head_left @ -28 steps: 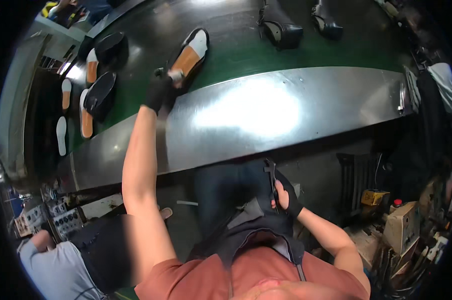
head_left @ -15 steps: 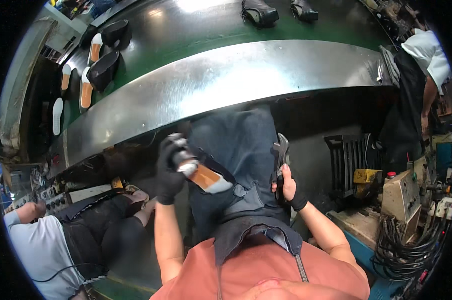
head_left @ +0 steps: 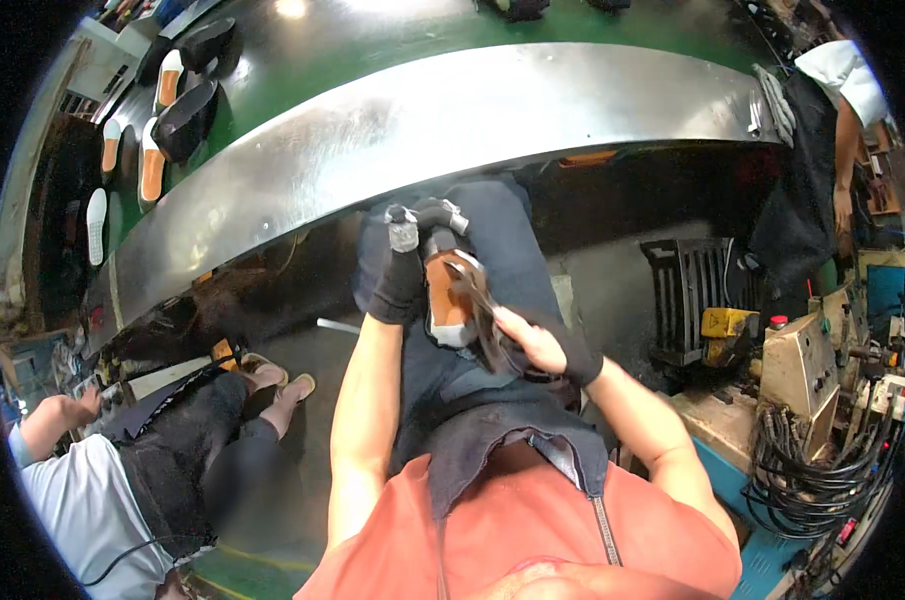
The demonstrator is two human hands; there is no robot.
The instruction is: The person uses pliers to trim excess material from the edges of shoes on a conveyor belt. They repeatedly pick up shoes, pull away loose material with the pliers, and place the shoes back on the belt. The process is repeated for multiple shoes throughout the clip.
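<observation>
Pliers [head_left: 477,292] are now across at the shoe [head_left: 440,290], no longer out beside the right thigh, and the shoe is turned so its white end faces the worker's belly. From where I stand: shoe underside-up over the lap [head_left: 513,245], tan and white facing. Left hand [head_left: 406,255] grips the far end, fingers curled, silvery wrapping on some of them (tape, by the look of it). Right hand [head_left: 537,346] is closed around the pliers, which slant over the shoe's right side. Whether the jaws bite the edge or merely hover, I cannot tell; blur hides it.

Good handling here, I judge, asks for a firm left grip and the shoe braced on the thighs, so the tool's force does not twist it. Left fingertips belong well clear of the jaws. Short, controlled wrist turns look safer than long pulls; a slip could score the tan face. Other shoes [head_left: 187,120] lie on the bench [head_left: 422,112], ahead and left.
</observation>
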